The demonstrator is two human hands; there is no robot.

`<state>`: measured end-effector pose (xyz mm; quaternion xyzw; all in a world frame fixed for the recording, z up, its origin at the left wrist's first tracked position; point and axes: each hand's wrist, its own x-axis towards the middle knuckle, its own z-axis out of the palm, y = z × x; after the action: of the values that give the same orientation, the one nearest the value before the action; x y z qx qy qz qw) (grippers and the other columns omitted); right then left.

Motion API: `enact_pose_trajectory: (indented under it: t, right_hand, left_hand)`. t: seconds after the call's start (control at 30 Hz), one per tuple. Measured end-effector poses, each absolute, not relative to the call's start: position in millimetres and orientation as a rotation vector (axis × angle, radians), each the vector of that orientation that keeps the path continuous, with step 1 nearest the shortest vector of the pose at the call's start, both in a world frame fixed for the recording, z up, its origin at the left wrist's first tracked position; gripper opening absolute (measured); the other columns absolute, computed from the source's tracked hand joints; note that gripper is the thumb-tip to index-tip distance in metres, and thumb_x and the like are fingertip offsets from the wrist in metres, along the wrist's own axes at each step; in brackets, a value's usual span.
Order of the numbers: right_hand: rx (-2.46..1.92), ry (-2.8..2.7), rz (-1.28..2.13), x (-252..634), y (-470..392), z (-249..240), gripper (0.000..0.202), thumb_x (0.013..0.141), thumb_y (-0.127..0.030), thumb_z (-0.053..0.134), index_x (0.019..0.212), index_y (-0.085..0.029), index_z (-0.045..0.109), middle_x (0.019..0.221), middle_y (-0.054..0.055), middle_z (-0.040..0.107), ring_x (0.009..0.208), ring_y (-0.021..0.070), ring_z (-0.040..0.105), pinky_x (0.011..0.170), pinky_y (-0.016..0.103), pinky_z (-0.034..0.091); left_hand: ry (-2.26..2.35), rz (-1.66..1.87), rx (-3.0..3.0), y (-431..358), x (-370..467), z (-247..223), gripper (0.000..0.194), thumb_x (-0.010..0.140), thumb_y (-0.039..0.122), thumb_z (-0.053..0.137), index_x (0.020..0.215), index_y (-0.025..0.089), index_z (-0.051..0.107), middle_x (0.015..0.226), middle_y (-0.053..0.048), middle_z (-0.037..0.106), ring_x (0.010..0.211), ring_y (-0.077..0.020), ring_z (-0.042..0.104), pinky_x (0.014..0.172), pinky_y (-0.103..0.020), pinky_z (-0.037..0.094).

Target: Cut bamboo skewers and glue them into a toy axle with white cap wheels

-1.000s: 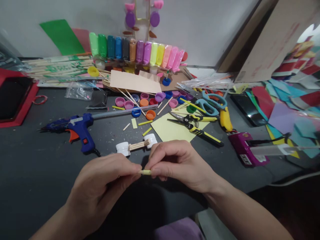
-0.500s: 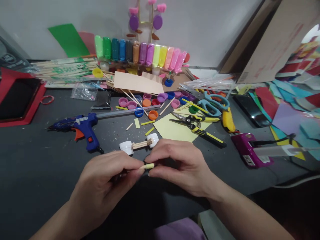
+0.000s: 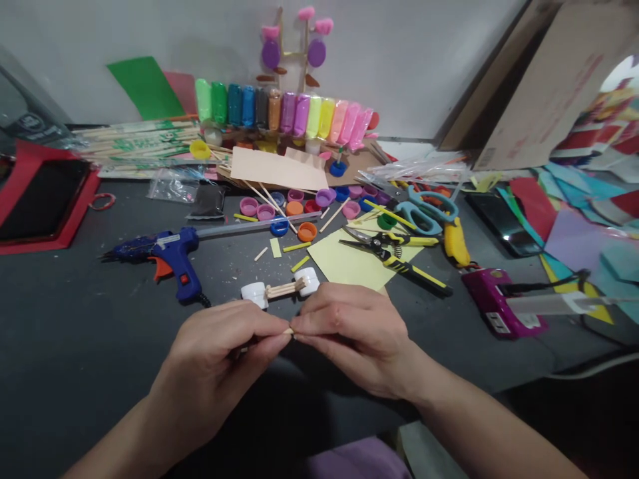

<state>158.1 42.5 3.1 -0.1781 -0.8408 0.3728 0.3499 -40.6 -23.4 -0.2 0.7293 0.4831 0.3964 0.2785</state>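
Fingertips of my left hand pinch a small wooden stick, of which only a short bit shows. My right hand meets it from the right, thumb and forefinger closed over the stick's other end, where the pale yellow wrap is now hidden. Just beyond the fingers lie two white caps joined by short wooden sticks. Several yellow strips and a short loose stick rest farther back on the dark table.
A blue glue gun lies left, its glue stick pointing right. Yellow-black pliers rest on yellow paper, near blue scissors. Coloured caps and clay packets stand behind; a purple device is right.
My right thumb and forefinger have closed over the yellow-wrapped end, which showed between the hands before. The view has shifted slightly.
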Motion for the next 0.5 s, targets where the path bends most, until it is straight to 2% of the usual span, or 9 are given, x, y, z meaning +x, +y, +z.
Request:
enact_pose_trajectory:
  t: [0.23,0.3,0.43,0.5]
  right_hand:
    - [-0.469,-2.174,0.931,157.9,42.3,2.3,0.006,0.092,-0.012,0.064,0.089,-0.015,0.068,0.078,0.006,0.068,0.071,0.0134,0.063,0.064,0.025,0.051]
    - [-0.439,-2.141,0.952,158.9,42.2,2.4,0.006,0.091,-0.015,0.066,0.096,-0.015,0.07,0.08,0.006,0.07,0.073,0.0141,0.064,0.067,0.026,0.052]
    - [-0.497,-2.006,1.073,164.6,42.5,3.0,0.028,0.094,-0.015,0.062,0.121,-0.019,0.066,0.091,0.006,0.072,0.081,0.015,0.064,0.072,0.028,0.052]
    - [-0.56,-1.902,1.137,167.6,42.9,3.3,0.027,0.095,-0.012,0.057,0.116,-0.022,0.069,0.096,0.006,0.07,0.084,0.0152,0.064,0.07,0.027,0.052]
  left_hand:
    - [1.363,1.03,1.882,-23.5,-41.6,0.2,0.009,0.087,0.015,0.065,0.09,0.023,0.069,0.077,0.001,0.075,0.064,-0.0123,0.068,0.053,-0.02,0.048]
    - [1.391,1.027,1.823,-23.7,-41.4,2.4,0.01,0.086,0.016,0.066,0.086,0.024,0.071,0.072,0.003,0.074,0.06,-0.0118,0.067,0.052,-0.019,0.048]
    - [1.433,1.093,1.745,-24.7,-39.7,5.9,0.012,0.084,0.013,0.066,0.081,0.022,0.073,0.064,0.003,0.072,0.054,-0.0105,0.064,0.051,-0.018,0.048]
    - [1.453,1.117,1.711,-25.1,-39.0,5.9,0.011,0.084,0.014,0.065,0.081,0.02,0.074,0.064,0.001,0.072,0.053,-0.011,0.064,0.049,-0.019,0.048]
